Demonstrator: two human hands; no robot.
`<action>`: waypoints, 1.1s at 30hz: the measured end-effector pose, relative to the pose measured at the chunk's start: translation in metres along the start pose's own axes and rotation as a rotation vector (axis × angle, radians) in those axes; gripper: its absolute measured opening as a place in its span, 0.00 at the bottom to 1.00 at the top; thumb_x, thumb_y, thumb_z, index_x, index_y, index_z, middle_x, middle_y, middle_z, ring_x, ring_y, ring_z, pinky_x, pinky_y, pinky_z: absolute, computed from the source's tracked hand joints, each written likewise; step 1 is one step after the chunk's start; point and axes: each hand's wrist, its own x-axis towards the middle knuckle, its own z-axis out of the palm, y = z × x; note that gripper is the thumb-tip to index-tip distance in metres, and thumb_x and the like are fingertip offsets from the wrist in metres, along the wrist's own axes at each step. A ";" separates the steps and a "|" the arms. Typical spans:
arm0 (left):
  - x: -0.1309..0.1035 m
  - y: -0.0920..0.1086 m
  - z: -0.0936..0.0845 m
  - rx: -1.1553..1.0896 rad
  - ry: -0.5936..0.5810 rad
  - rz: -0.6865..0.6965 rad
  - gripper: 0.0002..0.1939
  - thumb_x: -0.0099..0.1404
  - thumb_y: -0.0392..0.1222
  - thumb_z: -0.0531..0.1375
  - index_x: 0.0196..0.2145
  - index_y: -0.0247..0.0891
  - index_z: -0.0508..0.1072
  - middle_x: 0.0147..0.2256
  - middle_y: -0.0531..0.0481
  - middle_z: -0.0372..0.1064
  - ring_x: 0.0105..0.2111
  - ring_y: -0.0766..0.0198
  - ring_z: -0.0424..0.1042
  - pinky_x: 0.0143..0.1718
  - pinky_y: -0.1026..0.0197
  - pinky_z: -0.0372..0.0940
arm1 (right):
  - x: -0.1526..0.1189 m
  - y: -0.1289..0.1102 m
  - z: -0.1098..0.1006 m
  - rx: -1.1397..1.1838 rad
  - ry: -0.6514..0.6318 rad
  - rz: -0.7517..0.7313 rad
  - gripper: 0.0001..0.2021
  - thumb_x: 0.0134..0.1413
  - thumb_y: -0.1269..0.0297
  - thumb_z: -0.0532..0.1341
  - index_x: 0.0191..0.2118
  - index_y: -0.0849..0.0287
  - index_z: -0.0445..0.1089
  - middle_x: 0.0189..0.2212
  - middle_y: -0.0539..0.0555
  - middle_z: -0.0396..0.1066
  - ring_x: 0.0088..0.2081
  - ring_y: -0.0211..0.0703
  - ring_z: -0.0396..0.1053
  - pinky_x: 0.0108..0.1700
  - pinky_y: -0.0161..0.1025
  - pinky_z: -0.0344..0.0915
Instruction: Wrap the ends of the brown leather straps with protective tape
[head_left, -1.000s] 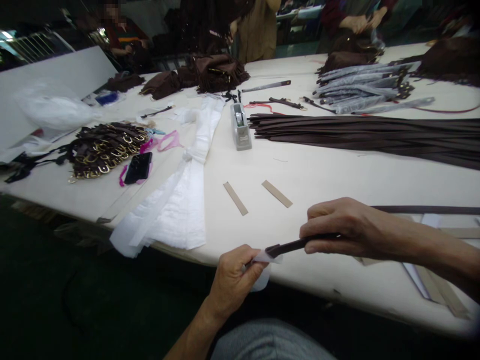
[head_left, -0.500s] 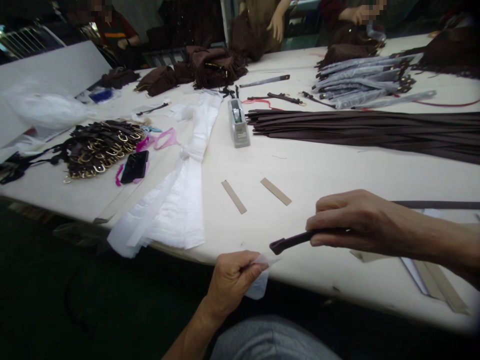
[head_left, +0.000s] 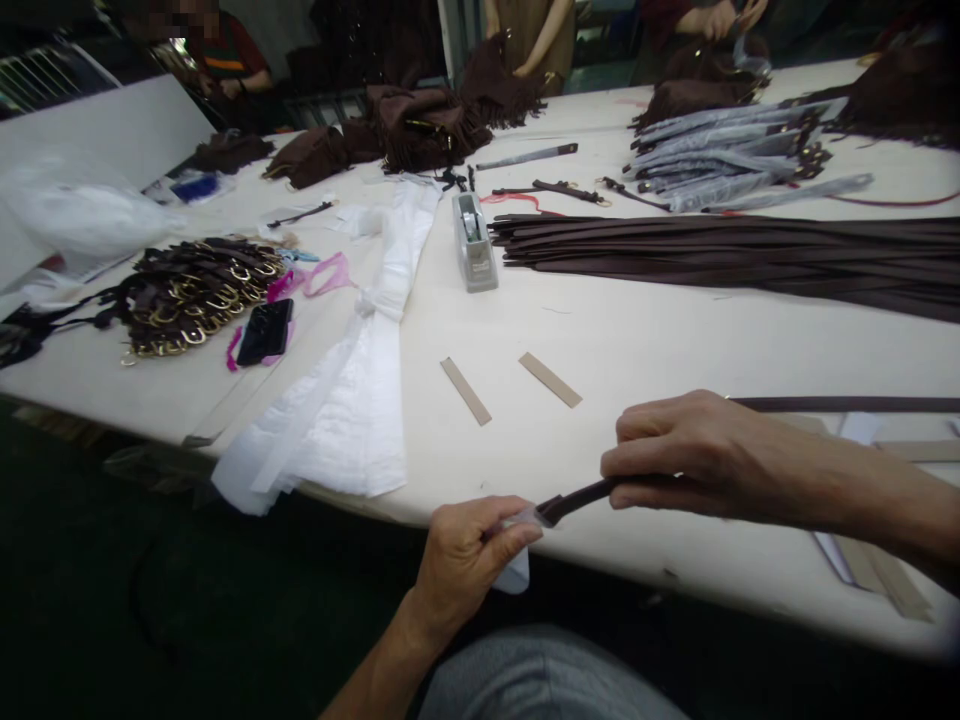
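1. Your left hand [head_left: 461, 560] pinches a translucent wrap [head_left: 515, 573] between thumb and fingers, at the near edge of the table [head_left: 637, 345]; part of the wrap hangs below your thumb.
2. Your right hand [head_left: 697, 450] pinches a dark strap [head_left: 581, 497] between thumb and fingers. The strap slants down to your left, its end at the wrap beside your left fingertips. You hold both up near the table's edge.
3. Beyond your hands, two tan strips [head_left: 465, 391] [head_left: 550, 380] lie flat and apart on the table.
4. Farther back, a grey tape dispenser [head_left: 475, 250] stands just left of a long bundle of dark straps [head_left: 712, 250].
5. To your left, white sheets [head_left: 337, 425] overhang the near edge. Past them lie a phone [head_left: 265, 332] and a pile of straps with gold-coloured hooks [head_left: 195, 300].
6. At the far right, plastic-wrapped straps [head_left: 720, 160] lie in a heap, with another person's hands [head_left: 724, 18] above and behind them.
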 end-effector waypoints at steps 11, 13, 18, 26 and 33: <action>-0.001 -0.004 0.008 -0.096 0.063 0.001 0.10 0.63 0.38 0.56 0.41 0.39 0.75 0.35 0.50 0.74 0.34 0.68 0.72 0.37 0.69 0.64 | 0.000 -0.001 0.002 -0.089 0.024 -0.002 0.13 0.60 0.59 0.54 0.28 0.59 0.67 0.22 0.48 0.62 0.22 0.32 0.58 0.25 0.33 0.46; -0.002 -0.004 0.011 -0.107 0.073 -0.023 0.11 0.63 0.38 0.56 0.42 0.40 0.75 0.38 0.50 0.75 0.38 0.67 0.73 0.41 0.69 0.64 | 0.001 -0.003 0.006 -0.088 0.011 -0.008 0.13 0.60 0.59 0.53 0.28 0.59 0.67 0.23 0.48 0.62 0.23 0.33 0.58 0.25 0.33 0.47; -0.001 0.006 0.018 -0.151 -0.044 -0.081 0.12 0.64 0.41 0.54 0.42 0.40 0.75 0.36 0.52 0.75 0.34 0.67 0.73 0.39 0.68 0.65 | 0.019 -0.013 0.021 -0.040 -0.054 -0.029 0.14 0.60 0.57 0.52 0.29 0.58 0.68 0.23 0.49 0.63 0.24 0.35 0.60 0.25 0.34 0.48; -0.004 0.003 0.016 -0.210 -0.006 -0.267 0.15 0.62 0.48 0.56 0.42 0.40 0.74 0.29 0.54 0.72 0.20 0.72 0.65 0.25 0.69 0.63 | 0.014 0.002 0.023 0.387 -0.041 0.060 0.06 0.59 0.65 0.54 0.36 0.61 0.65 0.31 0.51 0.66 0.32 0.35 0.63 0.34 0.31 0.58; 0.002 0.008 0.013 -0.118 -0.179 -0.306 0.19 0.54 0.43 0.64 0.45 0.41 0.70 0.34 0.54 0.72 0.32 0.65 0.69 0.35 0.66 0.62 | 0.018 0.003 0.026 0.414 -0.084 0.061 0.06 0.58 0.64 0.55 0.33 0.61 0.65 0.28 0.49 0.65 0.29 0.33 0.62 0.31 0.30 0.56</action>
